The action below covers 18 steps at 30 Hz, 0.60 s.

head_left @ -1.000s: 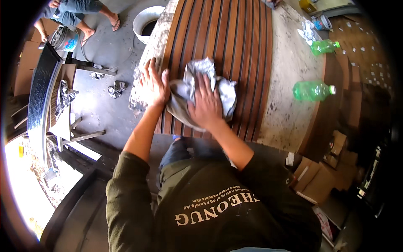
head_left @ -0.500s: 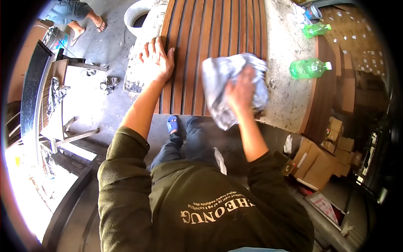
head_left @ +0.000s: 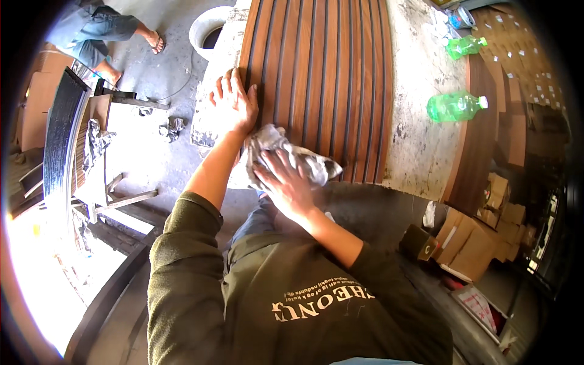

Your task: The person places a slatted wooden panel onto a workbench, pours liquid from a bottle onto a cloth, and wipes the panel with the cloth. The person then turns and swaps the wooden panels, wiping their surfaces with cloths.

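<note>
- Rag (head_left: 292, 159): grey-white, crumpled, stained; lying on the near left corner of the panel (head_left: 328, 79), one end drooping over the near edge.
- Right hand (head_left: 286, 185): flat on the rag, fingers spread, palm pressing down; open, gripping nothing.
- Left hand (head_left: 234, 103): flat on the panel's left edge just beyond the rag, fingers spread and straight, holding nothing, thumb side touching the rag.
- Panel: long, brown, wood-grained, ribbed with dark grooves running away from the body; glossy in the light; near edge ending right at the rag, far end out of view.
- Beyond the rag, bare slats all the way up the panel; open room there.
- Right of the panel: pale, stained tabletop (head_left: 420, 121), bare strip beside the panel's right edge.
- Farther right of the panel: two green bottles (head_left: 453, 106) lying on their sides, well apart from the rag.
- Left of the panel: concrete floor (head_left: 152, 140) with scraps, a white bucket (head_left: 207, 27) near the panel's far left.
- Far left of the panel: another person's legs (head_left: 115, 33) in sandals.
- Near right, below the panel's corner: cardboard boxes (head_left: 480, 237).
</note>
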Available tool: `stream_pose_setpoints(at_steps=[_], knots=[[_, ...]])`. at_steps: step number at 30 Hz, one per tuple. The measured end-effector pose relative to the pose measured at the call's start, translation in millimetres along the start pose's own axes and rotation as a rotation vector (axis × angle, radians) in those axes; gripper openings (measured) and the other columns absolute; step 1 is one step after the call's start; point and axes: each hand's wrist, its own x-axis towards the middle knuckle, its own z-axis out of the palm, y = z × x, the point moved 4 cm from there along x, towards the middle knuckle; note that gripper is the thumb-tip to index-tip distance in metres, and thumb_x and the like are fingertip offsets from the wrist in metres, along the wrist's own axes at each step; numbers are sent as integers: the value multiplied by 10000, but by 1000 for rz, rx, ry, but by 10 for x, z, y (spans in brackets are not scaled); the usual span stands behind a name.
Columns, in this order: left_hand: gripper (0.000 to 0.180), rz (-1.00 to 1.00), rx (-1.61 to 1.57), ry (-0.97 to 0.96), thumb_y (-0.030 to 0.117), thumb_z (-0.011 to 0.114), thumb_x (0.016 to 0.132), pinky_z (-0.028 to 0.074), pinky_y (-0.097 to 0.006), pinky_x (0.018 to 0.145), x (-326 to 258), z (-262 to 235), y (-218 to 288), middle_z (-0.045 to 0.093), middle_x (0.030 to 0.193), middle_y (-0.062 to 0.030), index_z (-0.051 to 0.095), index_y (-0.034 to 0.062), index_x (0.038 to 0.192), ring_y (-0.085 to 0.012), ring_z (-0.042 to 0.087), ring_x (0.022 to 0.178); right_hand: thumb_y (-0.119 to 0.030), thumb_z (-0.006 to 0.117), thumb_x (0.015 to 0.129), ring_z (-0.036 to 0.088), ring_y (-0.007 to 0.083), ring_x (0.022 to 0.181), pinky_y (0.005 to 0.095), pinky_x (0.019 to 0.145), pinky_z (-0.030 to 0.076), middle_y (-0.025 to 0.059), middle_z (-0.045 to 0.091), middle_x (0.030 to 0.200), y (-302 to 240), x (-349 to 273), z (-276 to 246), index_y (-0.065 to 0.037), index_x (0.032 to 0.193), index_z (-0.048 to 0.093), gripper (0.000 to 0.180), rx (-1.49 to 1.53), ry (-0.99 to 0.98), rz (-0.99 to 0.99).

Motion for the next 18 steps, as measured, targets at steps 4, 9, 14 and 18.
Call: stream_pose_setpoints(at_steps=[4, 9, 14, 18], knots=[[557, 18, -37, 30, 367, 553, 847, 283, -470, 1016, 16, 19, 19, 486, 1303, -103, 435, 79, 1310, -266, 395, 1256, -220, 617, 777, 444, 197, 1209, 428, 941, 350, -33, 564, 1216, 62, 176, 3, -226, 988, 677, 220, 102, 103, -65], [531, 41, 34, 53, 345, 542, 863, 293, -461, 1017, 12, 11, 34, 489, 1293, -94, 442, 76, 1310, -263, 406, 1243, -229, 609, 772, 512, 147, 1053, 357, 909, 369, -61, 584, 968, 28, 115, 64, -198, 855, 672, 109, 124, 281, -106], [520, 59, 57, 51, 354, 505, 887, 282, -466, 1030, 26, 13, -16, 477, 1314, -106, 435, 64, 1314, -281, 396, 1251, -187, 613, 737, 515, 164, 1039, 365, 879, 385, -16, 571, 983, -25, 150, 12, -165, 844, 648, 115, 127, 296, -98], [528, 66, 35, 46, 358, 505, 884, 281, -461, 1030, 8, 33, 17, 470, 1312, -114, 431, 66, 1317, -282, 392, 1252, -136, 653, 693, 548, 195, 968, 380, 836, 408, -3, 587, 932, 352, -203, -33, -145, 784, 627, 95, 214, 328, -70]])
